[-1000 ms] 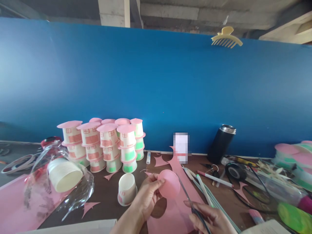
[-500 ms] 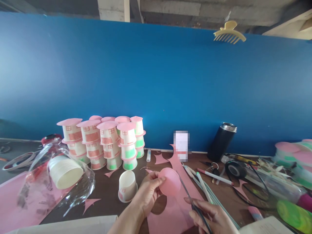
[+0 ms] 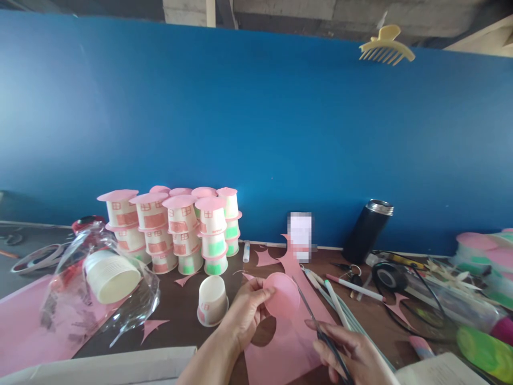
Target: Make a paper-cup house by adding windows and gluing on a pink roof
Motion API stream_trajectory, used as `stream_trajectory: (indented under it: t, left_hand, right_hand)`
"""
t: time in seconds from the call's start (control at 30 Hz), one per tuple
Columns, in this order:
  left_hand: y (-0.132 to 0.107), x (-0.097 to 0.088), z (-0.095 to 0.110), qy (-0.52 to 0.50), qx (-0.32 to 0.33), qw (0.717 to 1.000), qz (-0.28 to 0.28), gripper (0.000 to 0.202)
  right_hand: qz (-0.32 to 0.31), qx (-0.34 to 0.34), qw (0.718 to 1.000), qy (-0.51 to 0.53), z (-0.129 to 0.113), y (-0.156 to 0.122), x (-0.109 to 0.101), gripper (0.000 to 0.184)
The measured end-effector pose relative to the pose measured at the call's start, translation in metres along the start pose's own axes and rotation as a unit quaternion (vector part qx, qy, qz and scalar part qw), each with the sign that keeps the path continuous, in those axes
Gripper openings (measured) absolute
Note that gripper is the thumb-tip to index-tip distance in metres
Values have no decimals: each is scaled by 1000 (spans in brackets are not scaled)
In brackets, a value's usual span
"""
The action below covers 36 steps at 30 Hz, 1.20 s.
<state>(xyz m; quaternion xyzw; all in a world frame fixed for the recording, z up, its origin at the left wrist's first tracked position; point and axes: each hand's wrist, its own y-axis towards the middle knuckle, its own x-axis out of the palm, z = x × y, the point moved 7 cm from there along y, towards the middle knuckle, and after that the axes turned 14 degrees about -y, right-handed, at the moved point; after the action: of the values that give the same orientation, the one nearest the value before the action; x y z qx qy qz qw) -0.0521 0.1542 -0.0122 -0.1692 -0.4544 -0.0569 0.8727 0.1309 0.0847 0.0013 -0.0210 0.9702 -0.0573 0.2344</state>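
Between thumb and fingers, my left hand (image 3: 249, 308) pinches a round pink paper disc (image 3: 282, 295) by its left edge. My right hand (image 3: 348, 347) grips a pair of dark-handled scissors (image 3: 324, 332); the blades point up and left, their tips at the disc's right edge. Beneath both hands lies a sheet of pink paper (image 3: 276, 355) with round cutouts along its edge. Left of my left hand, a paper cup (image 3: 212, 299) stands upside down on the table, with a red window drawn on it.
Stacked cup towers (image 3: 180, 235) with pink paper roofs stand at the back left. Near them, nested cups (image 3: 112, 275) lie in a clear bag. On the right are a black flask (image 3: 366, 232), markers (image 3: 356, 287), cables and a tape roll. A blue panel (image 3: 256, 123) rises behind.
The view has shifted slightly, so everything sits a little further right and higher. The disc and scissors remain in my hands in nearly the same pose.
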Motion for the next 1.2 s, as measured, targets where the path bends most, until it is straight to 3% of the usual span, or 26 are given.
stream_trajectory:
  t: [0.5, 0.7, 1.2]
  left_hand:
    - [0, 1, 0, 0, 0, 1000, -6, 39]
    - [0, 0, 0, -2, 1, 1000, -2, 41]
    - [-1, 1, 0, -1, -3, 1000, -2, 41]
  right_hand:
    - [-15, 3, 1000, 3, -1, 1, -2, 71]
    - [-55, 8, 998, -1, -1, 2, 0, 71]
    - [-40, 10, 999, -1, 1, 3, -2, 67]
